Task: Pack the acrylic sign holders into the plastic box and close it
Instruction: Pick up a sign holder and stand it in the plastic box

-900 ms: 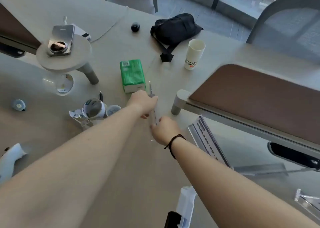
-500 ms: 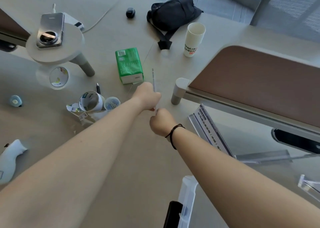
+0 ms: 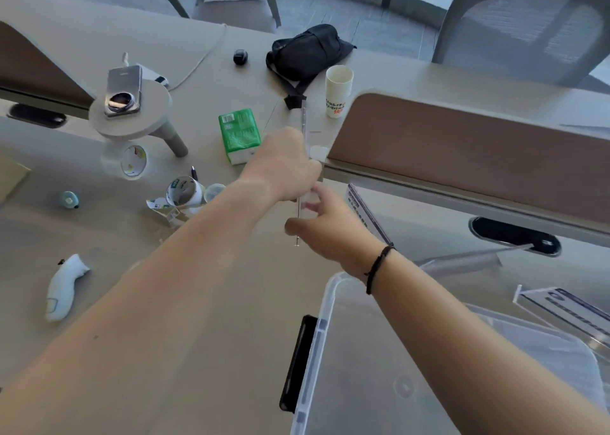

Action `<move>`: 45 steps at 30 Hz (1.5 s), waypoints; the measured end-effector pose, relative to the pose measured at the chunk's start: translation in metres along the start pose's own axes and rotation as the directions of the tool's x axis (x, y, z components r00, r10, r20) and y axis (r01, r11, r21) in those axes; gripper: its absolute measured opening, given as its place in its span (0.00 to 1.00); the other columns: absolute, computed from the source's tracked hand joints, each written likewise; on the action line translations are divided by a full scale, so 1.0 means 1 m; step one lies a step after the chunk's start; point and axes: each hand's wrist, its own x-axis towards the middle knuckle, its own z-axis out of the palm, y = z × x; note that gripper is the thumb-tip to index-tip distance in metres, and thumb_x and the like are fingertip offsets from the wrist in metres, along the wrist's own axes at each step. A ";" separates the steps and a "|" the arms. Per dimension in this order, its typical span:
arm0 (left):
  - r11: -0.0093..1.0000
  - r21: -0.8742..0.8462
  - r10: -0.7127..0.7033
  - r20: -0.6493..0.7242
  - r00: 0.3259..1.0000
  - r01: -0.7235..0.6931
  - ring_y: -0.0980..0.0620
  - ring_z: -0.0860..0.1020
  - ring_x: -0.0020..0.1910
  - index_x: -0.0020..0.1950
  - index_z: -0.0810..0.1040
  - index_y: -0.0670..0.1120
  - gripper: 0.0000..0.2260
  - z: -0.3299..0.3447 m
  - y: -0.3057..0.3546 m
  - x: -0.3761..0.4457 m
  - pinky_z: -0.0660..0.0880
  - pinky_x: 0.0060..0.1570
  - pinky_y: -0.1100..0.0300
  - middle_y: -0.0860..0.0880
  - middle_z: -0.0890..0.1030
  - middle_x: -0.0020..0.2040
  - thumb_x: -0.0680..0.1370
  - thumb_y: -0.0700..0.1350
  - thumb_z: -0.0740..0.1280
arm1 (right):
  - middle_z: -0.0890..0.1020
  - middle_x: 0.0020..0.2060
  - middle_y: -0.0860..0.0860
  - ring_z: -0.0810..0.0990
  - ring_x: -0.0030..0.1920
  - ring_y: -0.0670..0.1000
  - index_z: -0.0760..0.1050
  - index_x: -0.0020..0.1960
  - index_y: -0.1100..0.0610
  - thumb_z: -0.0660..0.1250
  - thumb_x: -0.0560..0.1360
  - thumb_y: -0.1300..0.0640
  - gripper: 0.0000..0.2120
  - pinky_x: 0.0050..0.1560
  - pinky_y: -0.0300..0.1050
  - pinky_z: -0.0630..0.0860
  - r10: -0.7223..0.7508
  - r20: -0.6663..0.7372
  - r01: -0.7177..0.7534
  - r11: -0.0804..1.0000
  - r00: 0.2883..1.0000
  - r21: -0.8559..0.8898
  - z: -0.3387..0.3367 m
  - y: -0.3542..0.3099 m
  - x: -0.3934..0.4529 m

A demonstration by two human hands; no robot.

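I see a clear acrylic sign holder (image 3: 304, 122) edge-on, held upright above the table. My left hand (image 3: 285, 165) grips its upper part. My right hand (image 3: 321, 223) holds its lower part with thumb and fingers. A second sign holder (image 3: 366, 213) with a printed sheet stands to the right by the brown divider. A third one (image 3: 561, 309) lies at the far right. The clear plastic box (image 3: 325, 342) with a black latch sits open at the bottom right, under my right forearm.
On the table are a green tissue pack (image 3: 239, 134), a paper cup (image 3: 338, 89), a black bag (image 3: 307, 53), tape rolls (image 3: 183, 190), a phone on a round stand (image 3: 123, 88) and a white device (image 3: 64, 286). Brown dividers (image 3: 462, 147) border the desk.
Both hands have lifted the sign holder and drawn it nearer. My right hand has loosened from a fist to a thumb-and-finger hold. The view has tilted, and more of the box shows.
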 end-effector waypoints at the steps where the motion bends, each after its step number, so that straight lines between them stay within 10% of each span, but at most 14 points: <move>1: 1.000 0.019 0.019 -0.014 1.000 -0.019 0.47 0.69 0.29 0.32 0.66 0.45 0.11 -0.003 0.011 -0.012 0.61 0.26 0.59 0.48 0.71 0.31 0.72 0.41 0.65 | 0.76 0.41 0.38 0.76 0.34 0.27 0.69 0.64 0.48 0.71 0.70 0.62 0.25 0.38 0.37 0.78 -0.022 -0.013 0.022 1.000 1.000 0.021 -0.004 0.001 -0.011; 10: 0.991 0.046 0.124 0.041 0.991 -0.126 0.44 0.73 0.34 0.33 0.67 0.46 0.10 0.015 0.083 -0.110 0.61 0.28 0.58 0.46 0.74 0.36 0.73 0.43 0.65 | 0.86 0.47 0.57 0.85 0.44 0.52 0.75 0.56 0.46 0.71 0.68 0.47 0.17 0.51 0.56 0.82 -0.021 -0.122 0.032 0.995 0.992 0.090 -0.036 0.020 -0.122; 22: 0.996 0.073 0.018 0.380 0.925 -0.049 0.53 0.70 0.30 0.34 0.65 0.46 0.13 0.110 0.091 -0.217 0.62 0.26 0.60 0.46 0.74 0.37 0.77 0.44 0.64 | 0.86 0.45 0.53 0.81 0.39 0.47 0.75 0.56 0.46 0.74 0.60 0.42 0.26 0.44 0.49 0.79 0.210 0.096 -0.211 0.977 0.973 -0.001 -0.050 0.138 -0.214; 27: 0.994 0.080 -0.099 0.469 0.877 0.069 0.34 0.79 0.49 0.39 0.70 0.37 0.11 0.142 0.062 -0.225 0.67 0.29 0.54 0.33 0.78 0.49 0.78 0.42 0.63 | 0.86 0.49 0.52 0.80 0.41 0.48 0.75 0.52 0.44 0.73 0.69 0.48 0.13 0.44 0.44 0.77 0.293 0.213 -0.306 0.952 0.932 0.025 -0.031 0.162 -0.217; 29: 0.990 0.091 -0.140 0.508 0.850 0.109 0.32 0.77 0.41 0.35 0.67 0.40 0.12 0.152 0.049 -0.222 0.67 0.30 0.54 0.31 0.76 0.40 0.78 0.41 0.63 | 0.87 0.49 0.48 0.81 0.45 0.49 0.74 0.51 0.43 0.72 0.71 0.48 0.10 0.49 0.46 0.78 0.325 0.233 -0.342 0.939 0.916 0.037 -0.021 0.170 -0.211; 35: 0.975 0.161 -0.217 0.541 0.813 0.154 0.43 0.74 0.39 0.44 0.73 0.40 0.06 0.177 0.019 -0.214 0.69 0.37 0.56 0.39 0.79 0.43 0.80 0.41 0.61 | 0.85 0.51 0.53 0.78 0.41 0.49 0.73 0.61 0.47 0.73 0.69 0.54 0.22 0.43 0.44 0.75 0.404 0.235 -0.430 0.900 0.884 0.069 0.009 0.197 -0.182; 41: 0.973 0.169 -0.223 0.534 0.815 0.155 0.37 0.80 0.50 0.49 0.75 0.39 0.04 0.200 0.003 -0.208 0.71 0.38 0.56 0.36 0.81 0.52 0.77 0.37 0.62 | 0.76 0.39 0.54 0.68 0.39 0.51 0.72 0.44 0.48 0.61 0.74 0.61 0.07 0.43 0.48 0.66 0.363 0.215 -0.393 0.912 0.907 0.118 0.028 0.206 -0.162; 45: 0.973 0.164 -0.222 0.487 0.845 0.162 0.38 0.80 0.50 0.47 0.74 0.41 0.04 0.205 -0.004 -0.198 0.75 0.44 0.53 0.37 0.81 0.53 0.77 0.37 0.60 | 0.74 0.40 0.54 0.68 0.41 0.51 0.73 0.50 0.52 0.60 0.75 0.61 0.07 0.44 0.49 0.66 0.339 0.219 -0.372 0.919 0.915 0.133 0.031 0.208 -0.149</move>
